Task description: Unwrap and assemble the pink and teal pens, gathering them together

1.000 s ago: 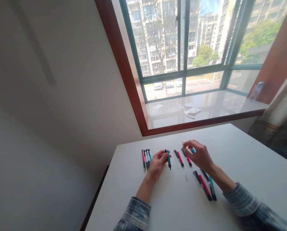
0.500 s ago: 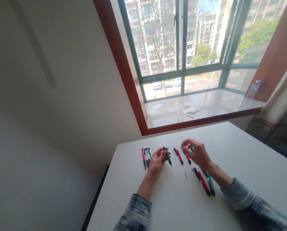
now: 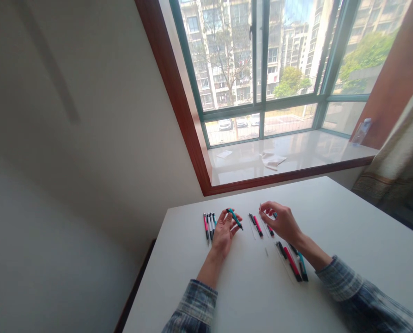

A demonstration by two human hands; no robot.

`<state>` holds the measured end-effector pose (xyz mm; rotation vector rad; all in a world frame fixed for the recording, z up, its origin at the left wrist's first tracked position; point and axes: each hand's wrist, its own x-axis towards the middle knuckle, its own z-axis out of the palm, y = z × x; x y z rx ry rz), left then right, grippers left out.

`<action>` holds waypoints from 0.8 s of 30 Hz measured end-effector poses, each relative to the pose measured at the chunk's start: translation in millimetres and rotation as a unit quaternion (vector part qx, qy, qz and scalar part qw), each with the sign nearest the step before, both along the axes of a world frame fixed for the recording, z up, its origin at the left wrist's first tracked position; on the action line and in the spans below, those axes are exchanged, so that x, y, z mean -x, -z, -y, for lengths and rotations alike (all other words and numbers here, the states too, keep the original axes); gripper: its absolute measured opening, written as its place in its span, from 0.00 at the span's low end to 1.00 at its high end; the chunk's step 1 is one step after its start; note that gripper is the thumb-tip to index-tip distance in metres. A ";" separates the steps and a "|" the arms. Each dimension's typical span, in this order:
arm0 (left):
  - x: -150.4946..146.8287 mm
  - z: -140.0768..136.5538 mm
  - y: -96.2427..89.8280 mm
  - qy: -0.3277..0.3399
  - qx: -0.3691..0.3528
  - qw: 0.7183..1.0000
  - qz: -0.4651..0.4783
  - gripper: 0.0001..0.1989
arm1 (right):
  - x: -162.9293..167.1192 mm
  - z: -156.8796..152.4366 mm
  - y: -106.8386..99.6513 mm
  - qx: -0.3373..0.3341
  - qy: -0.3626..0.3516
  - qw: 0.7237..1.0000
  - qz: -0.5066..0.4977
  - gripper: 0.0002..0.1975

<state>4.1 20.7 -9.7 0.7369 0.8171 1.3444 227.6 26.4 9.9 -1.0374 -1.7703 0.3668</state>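
My left hand [image 3: 223, 235] grips a teal pen [image 3: 234, 218] with black ends, tilted above the table. My right hand [image 3: 278, 221] is closed in a pinch, and the tip of a thin pale stick [image 3: 260, 206] shows at its fingertips; its exact kind is too small to tell. Left of my left hand lies a row of several pens [image 3: 208, 227], red, white and teal. Between my hands rest a red pen part [image 3: 258, 226] and a second red part [image 3: 270, 231], with dark pieces and clear thin tubes near them.
Nearer me on the white table [image 3: 248, 296] lie a larger red pen barrel [image 3: 292, 263], a teal barrel [image 3: 302, 266] and black parts. A tiny spring-like piece [image 3: 266, 252] lies alone. Beyond stands a windowsill with a cloth [image 3: 272, 160] and a clear bottle [image 3: 361, 132].
My left hand has shifted slightly up and left, tilting the teal pen flatter. My right hand has risen a little from the parts, and a thin pale stick now shows in its fingers.
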 end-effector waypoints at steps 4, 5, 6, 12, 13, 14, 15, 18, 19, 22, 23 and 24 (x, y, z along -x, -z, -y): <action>3.4 -0.4 2.4 -0.002 0.019 0.999 0.043 0.21 | 1.5 3.1 -0.5 -0.015 0.011 1.000 -0.001 0.03; 4.2 -0.3 2.9 -0.002 0.020 0.999 0.051 0.20 | 1.7 3.6 -0.5 -0.020 0.019 1.000 -0.002 0.03; 4.9 -0.2 3.2 -0.001 0.023 0.998 0.059 0.20 | 1.8 3.9 -0.5 -0.026 0.028 0.999 -0.004 0.03; 4.3 4.2 2.1 0.028 0.033 0.996 0.081 0.19 | 2.6 4.2 -0.4 -0.039 0.044 0.998 -0.009 0.04; 3.9 5.0 1.8 0.033 0.031 0.996 0.083 0.19 | 3.0 4.4 -0.9 -0.039 0.043 0.998 -0.007 0.04; 3.5 5.6 1.4 0.034 0.029 0.996 0.083 0.19 | 3.4 4.6 -1.6 -0.038 0.042 0.998 -0.003 0.04; 3.2 5.8 1.2 0.035 0.026 0.996 0.082 0.19 | 3.8 4.9 -2.4 -0.038 0.041 0.998 0.000 0.04; 1.8 4.8 0.9 0.040 0.015 0.996 0.079 0.19 | 4.7 4.8 -4.5 -0.037 0.035 0.999 0.007 0.04; 1.0 3.9 1.0 0.042 0.014 0.996 0.080 0.19 | 4.8 4.4 -4.9 -0.035 0.033 0.999 0.008 0.04; -2.5 1.0 2.3 0.044 0.019 0.995 0.088 0.19 | 4.3 2.2 -4.8 -0.029 0.032 0.999 0.005 0.04; -3.7 0.1 2.9 0.044 0.022 0.995 0.091 0.18 | 4.0 1.6 -4.5 -0.028 0.033 0.999 0.004 0.04; -4.7 -0.6 3.7 0.043 0.024 0.995 0.092 0.18 | 3.6 1.0 -4.1 -0.027 0.034 0.999 0.003 0.04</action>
